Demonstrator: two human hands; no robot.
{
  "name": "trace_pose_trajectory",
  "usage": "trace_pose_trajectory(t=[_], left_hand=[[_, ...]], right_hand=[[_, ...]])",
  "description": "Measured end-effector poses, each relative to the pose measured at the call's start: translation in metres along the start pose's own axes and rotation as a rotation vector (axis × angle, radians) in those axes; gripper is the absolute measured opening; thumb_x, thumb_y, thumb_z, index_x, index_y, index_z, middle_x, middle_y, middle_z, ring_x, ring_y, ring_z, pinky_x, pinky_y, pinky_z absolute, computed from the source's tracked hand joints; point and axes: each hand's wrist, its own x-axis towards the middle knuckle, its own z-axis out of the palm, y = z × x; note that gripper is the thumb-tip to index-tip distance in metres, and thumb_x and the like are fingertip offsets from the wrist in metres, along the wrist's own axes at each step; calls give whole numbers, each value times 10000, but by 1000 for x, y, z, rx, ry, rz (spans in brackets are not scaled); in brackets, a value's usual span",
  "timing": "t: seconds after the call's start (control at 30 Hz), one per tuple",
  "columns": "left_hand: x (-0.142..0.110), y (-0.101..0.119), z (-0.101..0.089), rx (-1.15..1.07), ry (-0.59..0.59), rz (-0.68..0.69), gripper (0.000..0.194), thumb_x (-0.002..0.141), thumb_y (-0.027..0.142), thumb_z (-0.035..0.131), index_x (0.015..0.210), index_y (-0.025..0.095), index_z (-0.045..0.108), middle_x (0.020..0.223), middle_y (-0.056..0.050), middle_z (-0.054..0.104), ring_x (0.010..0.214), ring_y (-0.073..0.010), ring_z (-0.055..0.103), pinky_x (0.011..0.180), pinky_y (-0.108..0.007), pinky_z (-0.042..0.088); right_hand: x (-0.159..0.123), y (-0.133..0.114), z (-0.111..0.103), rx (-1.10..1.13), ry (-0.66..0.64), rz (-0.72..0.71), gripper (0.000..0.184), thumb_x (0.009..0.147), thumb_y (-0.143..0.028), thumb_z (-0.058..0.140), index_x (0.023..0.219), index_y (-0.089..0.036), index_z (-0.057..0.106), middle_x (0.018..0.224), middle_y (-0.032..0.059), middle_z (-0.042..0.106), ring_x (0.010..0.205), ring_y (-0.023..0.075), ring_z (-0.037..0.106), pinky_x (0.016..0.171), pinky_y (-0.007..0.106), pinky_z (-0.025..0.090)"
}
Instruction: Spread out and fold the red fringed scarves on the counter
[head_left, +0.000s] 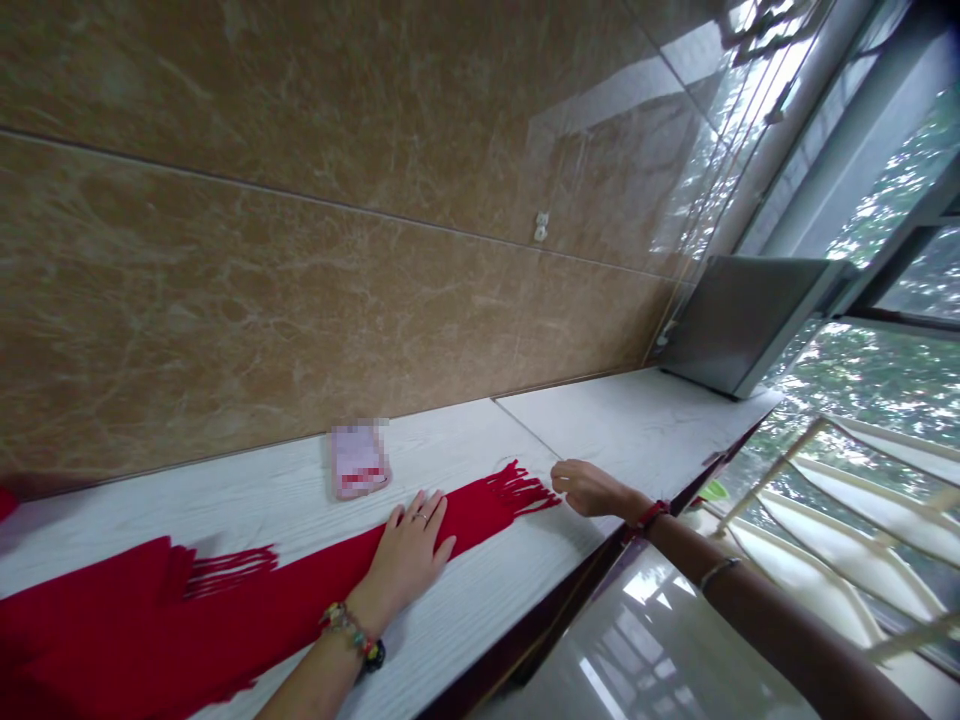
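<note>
A long red scarf (285,610) with fringed ends lies along the white surface, folded over itself toward the left. My left hand (411,548) rests flat on its narrow part, palm down, fingers stretched and apart; a ring and a beaded bracelet are on it. At the scarf's right end, the fringe strands (525,487) fan out on the surface. My right hand (592,488) is closed at the tips of these strands, its fingers pinched together on the fringe. Its fingertips are partly hidden. One fringed edge (232,570) lies on the far side of the scarf at the left.
Behind the scarf lies a blurred pinkish rectangular item (360,462). A brown marbled tile wall (300,300) runs along the back. A grey box-like appliance (742,320) stands at the far right end, near windows. A pale slatted rack (832,520) stands on the right, beyond the surface's edge.
</note>
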Motion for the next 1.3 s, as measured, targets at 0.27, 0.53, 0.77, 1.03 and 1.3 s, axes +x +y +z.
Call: trace_pose_trajectory(t=[0.27, 0.53, 0.77, 1.03, 1.3], left_hand=[[-1, 2, -3, 21, -3, -4, 506, 851, 379, 299, 1318, 186, 312, 1393, -41, 292, 1279, -232, 232, 1013, -439, 240], [-1, 3, -5, 22, -10, -1, 505, 848, 361, 307, 1318, 177, 314, 1384, -42, 309, 1272, -238, 249, 1009, -447, 254], [-1, 1, -1, 9, -1, -8, 495, 846, 363, 317, 1312, 197, 329, 1380, -47, 317, 1261, -242, 273, 1001, -448, 262], [-1, 3, -6, 38, -15, -7, 490, 851, 359, 301, 1312, 197, 327, 1388, -33, 299, 1268, -232, 261, 1006, -429, 261], [-1, 3, -7, 35, -31, -11, 500, 854, 367, 288, 1314, 176, 321, 1388, -37, 301, 1265, -235, 266, 1010, -436, 255]], right_hand=[[77, -52, -12, 195, 134, -67, 242, 675, -47, 413, 825, -173, 555, 886, 66, 572, 851, 163, 493, 767, 282, 399], [64, -11, 13, 106, -32, 94, 234, 663, -46, 394, 740, -155, 586, 791, 59, 595, 793, 155, 527, 744, 266, 403], [41, 5, 7, 64, 37, 264, 273, 678, -28, 356, 779, -132, 587, 793, 73, 600, 763, 155, 539, 706, 265, 414], [95, -42, 8, 229, 68, -18, 270, 692, -31, 392, 822, -167, 586, 836, 41, 600, 811, 139, 528, 746, 245, 413], [55, 11, 11, 118, -36, 170, 231, 696, -27, 407, 716, -150, 602, 773, 64, 606, 779, 158, 551, 735, 278, 421]])
